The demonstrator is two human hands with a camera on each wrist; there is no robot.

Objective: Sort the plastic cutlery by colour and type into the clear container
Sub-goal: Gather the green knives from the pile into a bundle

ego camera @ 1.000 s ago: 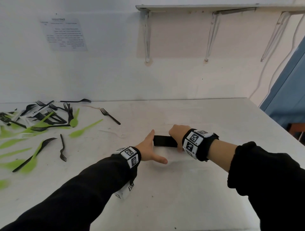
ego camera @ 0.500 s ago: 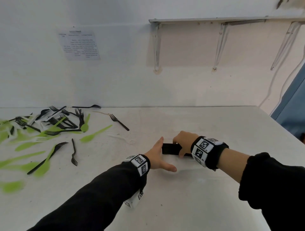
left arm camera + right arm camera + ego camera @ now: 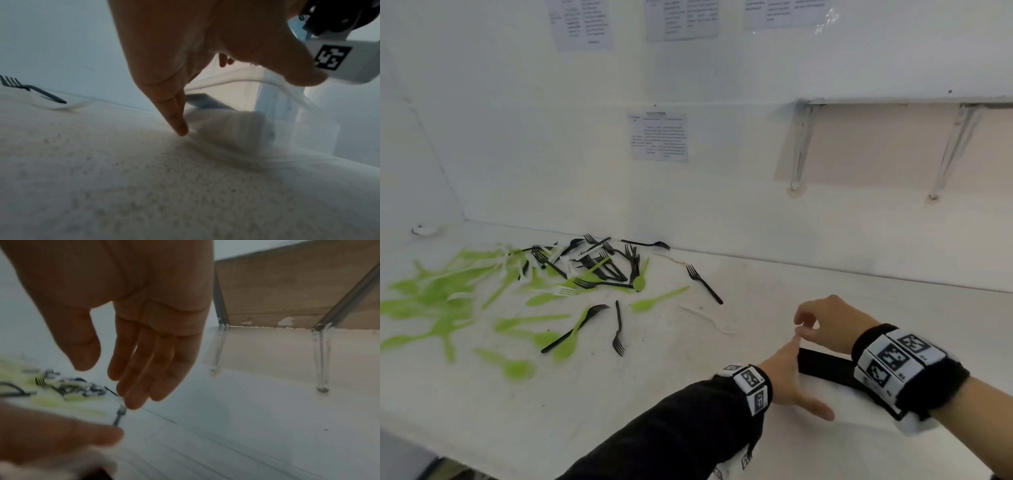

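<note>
1. Your left hand (image 3: 789,377) is lying flat, fingers straight and together, thumb splayed toward you. It's pressing against the left end of the clear container (image 3: 242,100); the fingertips (image 3: 180,128) are reaching down to the table (image 3: 619,411). Nothing gripped.
2. Your right hand (image 3: 825,322) is hovering above the container, not touching it. Fingers are hanging relaxed, loosely bent, thumb apart, holding nothing: the right wrist view is showing an empty palm (image 3: 144,288).
3. The container is sitting on the table between your two wrists. It's nearly invisible in the head view; the left wrist view is showing its rim and wall. A black strip (image 3: 825,368) is running along it, from your left fingers to under your right wrist. Can't tell if anything is inside.
4. The cutlery is all lying loose on the table, well left of the container: green spoons (image 3: 448,308) spreading toward the left edge, black forks (image 3: 602,263) heaping near the back wall.
5. Strays: one black fork (image 3: 703,284) lying alone right of the heap, one white fork (image 3: 709,318) lying nearest your hands, another black fork (image 3: 618,329) just left of it.
6. Printed sheets (image 3: 658,137) are hanging on the wall; a bracketed shelf (image 3: 893,101) is sitting at upper right.
</note>
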